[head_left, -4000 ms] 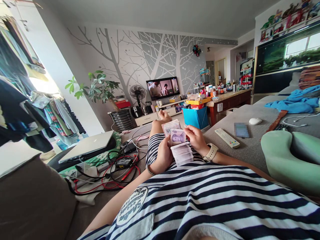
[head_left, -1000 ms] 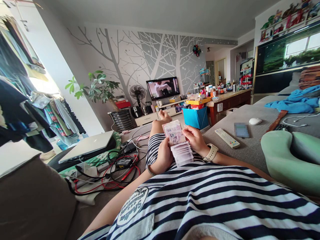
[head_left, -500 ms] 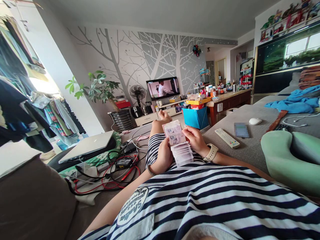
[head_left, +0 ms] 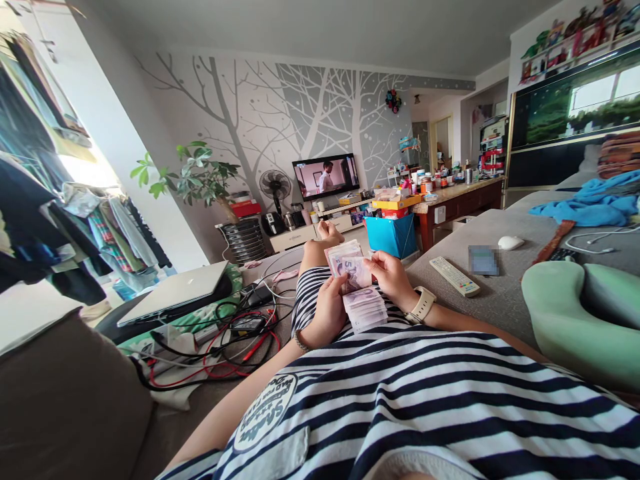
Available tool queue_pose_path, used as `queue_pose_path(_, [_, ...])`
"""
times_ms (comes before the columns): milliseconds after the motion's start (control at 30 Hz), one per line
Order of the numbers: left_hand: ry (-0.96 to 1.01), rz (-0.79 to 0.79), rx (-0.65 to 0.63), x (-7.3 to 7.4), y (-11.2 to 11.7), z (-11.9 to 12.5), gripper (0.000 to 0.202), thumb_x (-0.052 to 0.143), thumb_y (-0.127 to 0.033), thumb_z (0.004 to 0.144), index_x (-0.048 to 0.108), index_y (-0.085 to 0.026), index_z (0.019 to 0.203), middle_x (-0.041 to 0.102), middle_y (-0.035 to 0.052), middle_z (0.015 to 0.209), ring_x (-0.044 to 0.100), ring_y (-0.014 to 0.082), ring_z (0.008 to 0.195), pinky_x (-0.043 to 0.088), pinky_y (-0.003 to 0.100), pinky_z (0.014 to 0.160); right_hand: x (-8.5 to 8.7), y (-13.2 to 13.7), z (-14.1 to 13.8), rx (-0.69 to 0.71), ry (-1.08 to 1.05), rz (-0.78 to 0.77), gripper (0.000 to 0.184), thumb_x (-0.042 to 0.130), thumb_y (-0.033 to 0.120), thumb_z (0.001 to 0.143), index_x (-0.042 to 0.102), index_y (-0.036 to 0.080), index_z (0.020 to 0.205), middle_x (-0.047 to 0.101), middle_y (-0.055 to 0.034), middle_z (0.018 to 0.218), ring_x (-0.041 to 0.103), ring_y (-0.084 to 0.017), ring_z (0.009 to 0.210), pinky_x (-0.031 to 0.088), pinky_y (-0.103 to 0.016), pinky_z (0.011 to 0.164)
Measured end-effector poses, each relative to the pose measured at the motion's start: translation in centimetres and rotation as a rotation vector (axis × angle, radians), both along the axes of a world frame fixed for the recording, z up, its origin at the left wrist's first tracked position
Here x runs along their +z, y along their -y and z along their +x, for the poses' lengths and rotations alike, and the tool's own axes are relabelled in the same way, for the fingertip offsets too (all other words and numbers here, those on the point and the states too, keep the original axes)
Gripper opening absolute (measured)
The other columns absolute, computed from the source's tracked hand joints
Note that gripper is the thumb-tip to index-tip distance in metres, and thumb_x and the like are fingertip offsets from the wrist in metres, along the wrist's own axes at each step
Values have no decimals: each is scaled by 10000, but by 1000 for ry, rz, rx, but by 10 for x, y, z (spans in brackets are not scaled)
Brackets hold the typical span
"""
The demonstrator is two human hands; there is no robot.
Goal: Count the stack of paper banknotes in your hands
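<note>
A stack of purple banknotes (head_left: 363, 309) is held over my lap, its lower ends fanned out towards me. My left hand (head_left: 325, 312) is closed around the stack's left side, with the thumb on top of the notes. At the upper right edge, the fingers of my right hand (head_left: 391, 272) pinch a single banknote (head_left: 359, 271) marked with a 5. That note lies slanted over the others. More notes show behind it at the top of the stack.
A remote control (head_left: 454, 276), a phone-like device (head_left: 483, 260) and a white mouse (head_left: 511, 243) lie on the sofa to the right, near a green neck pillow (head_left: 555, 313). To the left are a laptop (head_left: 175, 291) and tangled cables (head_left: 235, 347). Beyond stands a blue box (head_left: 390, 235).
The top banknote has turned aslant and shifted in my right hand's pinch. My left thumb has moved up onto the notes. The picture on the television differs.
</note>
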State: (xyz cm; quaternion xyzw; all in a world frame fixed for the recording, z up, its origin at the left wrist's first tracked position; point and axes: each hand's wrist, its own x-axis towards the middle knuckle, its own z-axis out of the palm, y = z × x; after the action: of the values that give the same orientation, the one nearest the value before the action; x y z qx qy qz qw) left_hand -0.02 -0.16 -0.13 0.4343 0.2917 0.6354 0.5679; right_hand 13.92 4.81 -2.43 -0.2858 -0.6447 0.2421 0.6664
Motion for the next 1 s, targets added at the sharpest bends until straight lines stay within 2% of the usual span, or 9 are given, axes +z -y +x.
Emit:
queue_pose_path(133, [13, 14, -36, -1, -2, 1, 202, 712, -221, 651, 688, -172, 846, 725, 26, 748, 696, 227, 841, 512, 315, 779, 0, 1, 0, -20, 20, 23, 360, 564, 508, 878, 544, 179, 733, 525, 6, 648, 467, -140, 600, 348, -253, 551])
queue_pose_path(367, [89, -22, -49, -1, -6, 0, 206, 702, -290, 670, 669, -135, 801, 726, 53, 752, 696, 235, 846, 511, 332, 827, 4, 8, 1, -15, 20, 63, 387, 555, 504, 894, 496, 187, 679, 452, 22, 604, 415, -132, 578, 312, -259, 537])
queue_pose_path(500, [95, -16, -28, 2, -5, 3, 217, 699, -269, 647, 678, -132, 814, 746, 73, 795, 694, 268, 950, 508, 347, 865, 6, 13, 1, 52, 9, 58, 374, 539, 520, 901, 527, 189, 726, 445, 26, 597, 421, -136, 572, 326, -257, 539])
queue_pose_path(600, [99, -22, -58, 4, -3, 4, 187, 681, -267, 645, 673, -144, 787, 752, 74, 803, 688, 284, 1000, 506, 362, 891, 7, 16, 0, 77, 9, 53, 376, 535, 528, 899, 538, 188, 738, 452, 23, 597, 435, -141, 583, 336, -257, 544])
queue_pose_path(1000, [86, 10, -86, 8, 1, 4, 165, 666, -267, 667, 672, -147, 780, 748, 71, 781, 686, 282, 983, 508, 350, 855, 11, 22, 1, 121, -8, 29, 450, 505, 618, 891, 507, 206, 709, 425, 19, 583, 402, -141, 541, 315, -272, 517])
